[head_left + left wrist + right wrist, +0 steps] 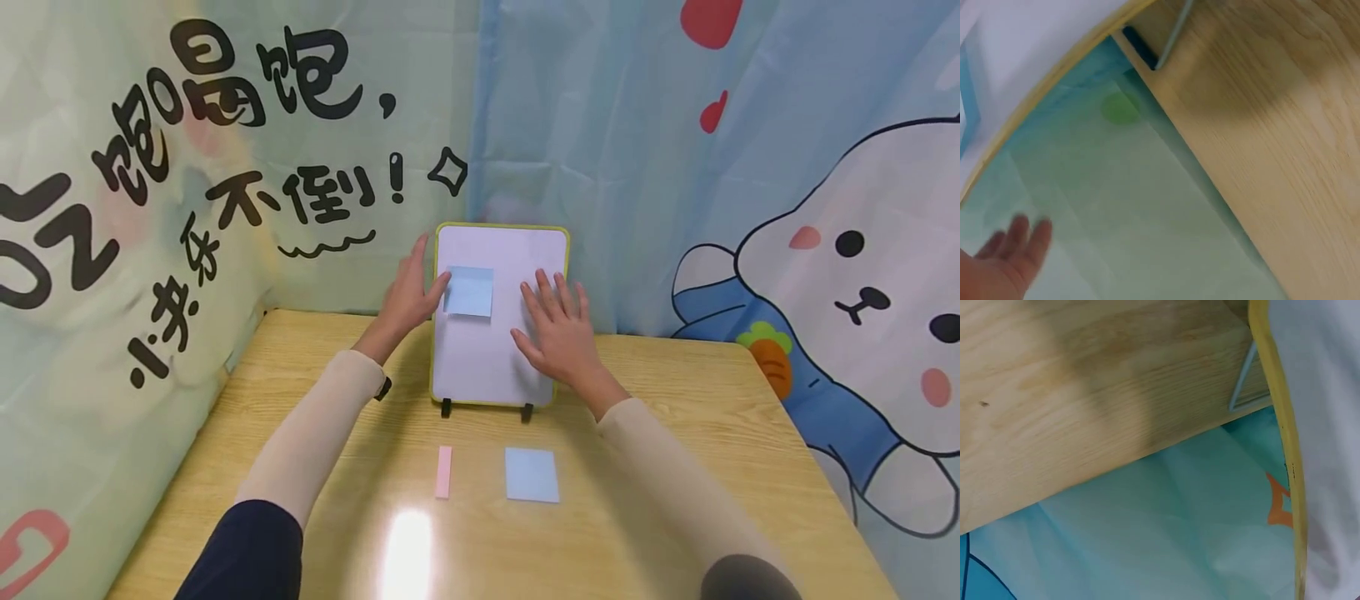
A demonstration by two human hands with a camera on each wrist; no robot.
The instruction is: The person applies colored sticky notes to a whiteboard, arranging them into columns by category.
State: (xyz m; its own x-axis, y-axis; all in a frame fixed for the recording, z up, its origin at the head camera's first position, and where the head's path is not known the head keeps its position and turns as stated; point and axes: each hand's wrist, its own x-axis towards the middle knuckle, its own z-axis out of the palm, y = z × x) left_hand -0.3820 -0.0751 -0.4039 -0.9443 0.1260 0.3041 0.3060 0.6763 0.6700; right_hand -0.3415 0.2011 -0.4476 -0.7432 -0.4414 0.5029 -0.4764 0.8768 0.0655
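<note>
A small whiteboard (487,358) with a yellow rim stands tilted back on the table. On its upper left part is a light blue sticky note (470,293). My left hand (407,292) is at the board's left edge, its thumb tip right at the note's left side and the other fingers extended upward. In the left wrist view those fingers (1038,244) reach past the rim. Over the board's right half, my right hand (562,342) is spread flat with straight fingers, holding nothing. It is out of sight in the right wrist view.
Nearer on the wooden table (637,517) lie a pink paper strip (444,472) and a second light blue square note (532,475). Small black feet (527,412) support the board. A printed curtain (600,167) hangs behind the table and along its left side.
</note>
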